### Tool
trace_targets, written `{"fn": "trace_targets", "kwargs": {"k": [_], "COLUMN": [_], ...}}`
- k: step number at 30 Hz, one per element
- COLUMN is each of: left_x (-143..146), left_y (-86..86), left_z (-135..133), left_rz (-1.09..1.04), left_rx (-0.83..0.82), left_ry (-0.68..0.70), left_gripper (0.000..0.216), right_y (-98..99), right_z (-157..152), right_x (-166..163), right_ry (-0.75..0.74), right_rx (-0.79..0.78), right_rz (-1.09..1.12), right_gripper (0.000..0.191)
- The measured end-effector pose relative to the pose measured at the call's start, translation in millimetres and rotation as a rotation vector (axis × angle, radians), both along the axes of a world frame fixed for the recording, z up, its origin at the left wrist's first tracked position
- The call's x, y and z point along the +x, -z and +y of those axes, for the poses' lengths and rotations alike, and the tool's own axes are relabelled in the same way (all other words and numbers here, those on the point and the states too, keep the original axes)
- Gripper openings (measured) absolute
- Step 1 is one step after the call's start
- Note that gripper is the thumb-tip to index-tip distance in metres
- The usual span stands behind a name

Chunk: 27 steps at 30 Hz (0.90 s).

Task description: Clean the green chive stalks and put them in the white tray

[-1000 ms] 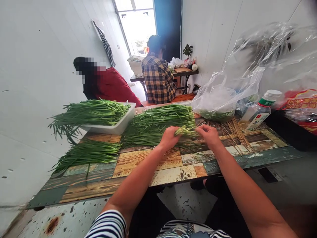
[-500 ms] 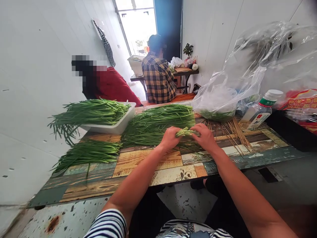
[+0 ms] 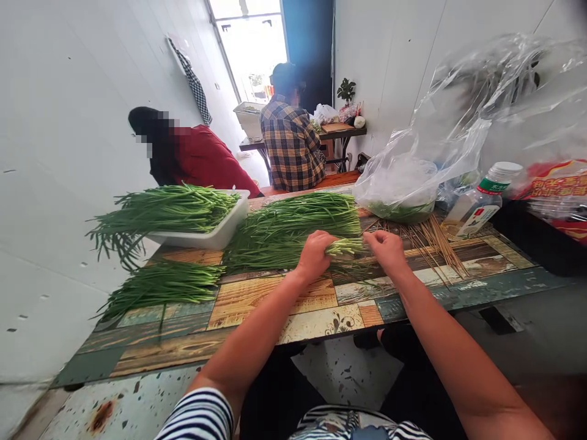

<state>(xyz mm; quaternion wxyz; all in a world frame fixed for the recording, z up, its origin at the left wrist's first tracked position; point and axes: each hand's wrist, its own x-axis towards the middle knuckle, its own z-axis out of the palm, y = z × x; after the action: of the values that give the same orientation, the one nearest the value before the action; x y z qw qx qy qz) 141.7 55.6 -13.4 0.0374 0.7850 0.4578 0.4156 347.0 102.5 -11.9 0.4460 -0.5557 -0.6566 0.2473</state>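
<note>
My left hand (image 3: pixel 315 255) is wrapped round a small bunch of garlic chives (image 3: pixel 345 246), whose pale cut ends point right. Just right of those ends is my right hand (image 3: pixel 386 249), thumb and fingers pinched together; anything between them is too small to make out. Behind my hands a wide pile of garlic chives (image 3: pixel 302 220) lies on the table (image 3: pixel 275 299). At the left, more chives (image 3: pixel 183 205) are heaped in a white tray (image 3: pixel 215 237), their leaves drooping over its side. A separate bunch (image 3: pixel 169 284) lies in front of that tray.
Bamboo skewers (image 3: pixel 438 247) are spread at the right. Beyond them stand a plastic bag (image 3: pixel 398 183) with greens, a bottle (image 3: pixel 481 201) and a black tray (image 3: pixel 536 238). Two people, one in a red top (image 3: pixel 206 156), one in a plaid shirt (image 3: pixel 291 146), sit beyond the table.
My right hand has drawn away to the right from the chive ends, its fingers now pinched. My left hand keeps its hold in nearly the same place. The person in red has shifted slightly.
</note>
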Motion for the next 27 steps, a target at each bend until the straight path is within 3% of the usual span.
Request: {"fn": "trace_targets", "kwargs": {"k": [4,7,12,15,18,22,27], "left_x": [-0.5,-1.5,-3.7,-3.2,-2.7,-3.3,-2.4], "left_y": [-0.3,-1.5,-2.9,-4.0,-5.3,-3.9,-0.8], "left_z": [0.7,1.1,2.7,2.5,1.8,2.6,3.1], "left_rz": [-0.103,-0.222,-0.301,-0.294,-0.297,-0.259,-0.224], "left_rx": [-0.017,-0.037,-0.069,-0.094,-0.095,-0.084,-0.071], "left_ry": [-0.06,-0.105,-0.122,-0.117,-0.127,-0.137,-0.067], "left_gripper": [0.027,0.019,0.018,0.018,0.019,0.015,0.02], "right_y": [-6.3,-12.5,-9.2,-4.7,-4.7,-10.9,-21.1], "right_z": [1.0,-3.1,-5.4,-3.7,-3.3,-7.7,-17.8], "right_x": [7.4,5.4,0.6,1.3,1.5,-1.2,-5.4], "right_ry": [0.153,0.089,-0.113,-0.126,-0.12,-0.117,-0.239], "right_rx": [0.127,0.233,0.1,0.051,0.027,-0.015,0.036], "right_rz": [-0.047,-0.127,-0.259,-0.306,-0.219,-0.025,0.108], "right_gripper": [0.036,0.027,0.039,0.027,0.02,0.026,0.031]}}
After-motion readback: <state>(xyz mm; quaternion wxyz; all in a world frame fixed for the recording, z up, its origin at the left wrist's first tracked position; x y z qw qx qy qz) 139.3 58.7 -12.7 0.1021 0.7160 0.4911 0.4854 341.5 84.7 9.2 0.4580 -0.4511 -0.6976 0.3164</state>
